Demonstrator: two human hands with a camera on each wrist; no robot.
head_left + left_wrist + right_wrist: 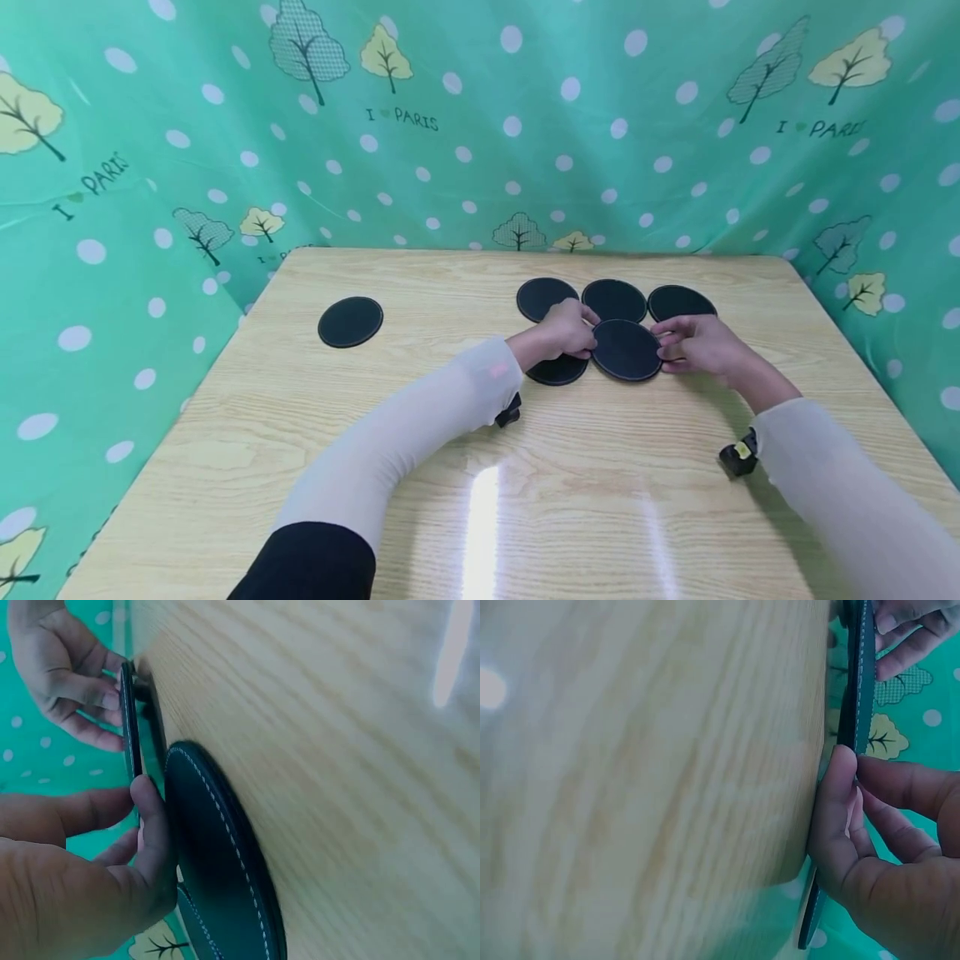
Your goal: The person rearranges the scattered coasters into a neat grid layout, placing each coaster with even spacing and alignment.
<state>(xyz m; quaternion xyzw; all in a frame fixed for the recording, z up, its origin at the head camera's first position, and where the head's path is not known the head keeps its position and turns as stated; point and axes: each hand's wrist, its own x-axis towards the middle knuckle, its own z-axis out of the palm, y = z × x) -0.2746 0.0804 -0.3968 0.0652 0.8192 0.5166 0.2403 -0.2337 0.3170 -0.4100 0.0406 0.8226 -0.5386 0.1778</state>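
Both hands pinch one round black coaster (pixel 627 350), thumb and fingers at opposite edges. My left hand (pixel 564 329) has its left edge and my right hand (pixel 701 346) its right. The left wrist view shows this coaster edge-on, with a gap between it and the tabletop. Beneath my left hand lies another black coaster (pixel 557 372), partly hidden; pale stitching runs round its rim. Just behind the hands, three more sit in a row: a left coaster (pixel 544 297), a middle coaster (pixel 614 298) and a right coaster (pixel 681 302).
A lone black coaster (pixel 351 322) lies toward the back left of the wooden table (pixel 600 483). Green printed cloth (pixel 465 125) hangs along the table's back and sides. Bright light reflections streak the front of the tabletop.
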